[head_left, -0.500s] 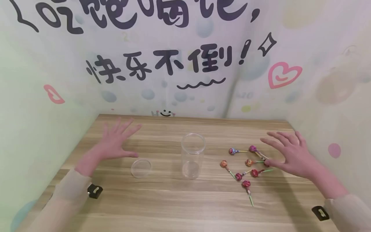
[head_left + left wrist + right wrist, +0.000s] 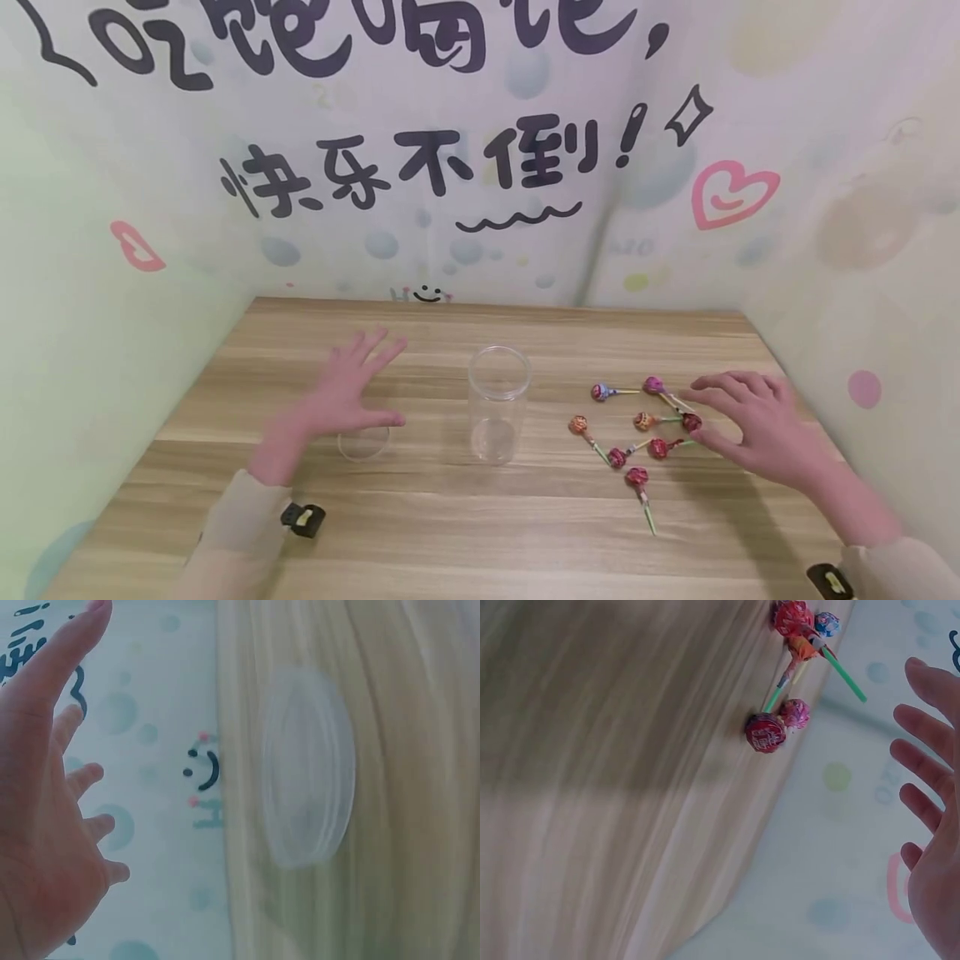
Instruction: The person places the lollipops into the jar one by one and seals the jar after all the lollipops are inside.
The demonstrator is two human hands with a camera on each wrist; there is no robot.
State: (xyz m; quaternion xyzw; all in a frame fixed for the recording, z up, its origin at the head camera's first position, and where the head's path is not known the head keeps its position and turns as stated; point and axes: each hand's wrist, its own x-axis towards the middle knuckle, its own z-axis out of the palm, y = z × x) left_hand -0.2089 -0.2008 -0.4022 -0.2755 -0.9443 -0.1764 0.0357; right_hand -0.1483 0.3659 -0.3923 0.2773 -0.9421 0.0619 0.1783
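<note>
In the head view my left hand [image 2: 341, 396] hovers with fingers spread, overlapping the far edge of a clear round lid [image 2: 363, 446]. The left wrist view shows that lid [image 2: 309, 769] lying on the wood, apart from the fingers. A tall clear plastic jar [image 2: 498, 408] stands upright mid-table, to the right of the left hand. Several wrapped lollipops lie scattered farther right, among them an orange one [image 2: 578, 425] and a blue one [image 2: 600, 392]. My right hand [image 2: 765, 425], fingers loosely bent and holding nothing, is beside the dark red lollipop [image 2: 692, 422] at the cluster's right side.
The wood-grain table [image 2: 450, 533] meets a printed wall [image 2: 352, 258] at its back edge, with side walls to left and right. Black wrist straps [image 2: 303, 519] sit at both sleeves. One red lollipop [image 2: 637, 477] lies nearest the front, its green stick pointing forward.
My left hand has moved right and slightly nearer, now over part of the lid. The right hand has lowered a little beside the lollipops. Jar, lid and lollipops stay put.
</note>
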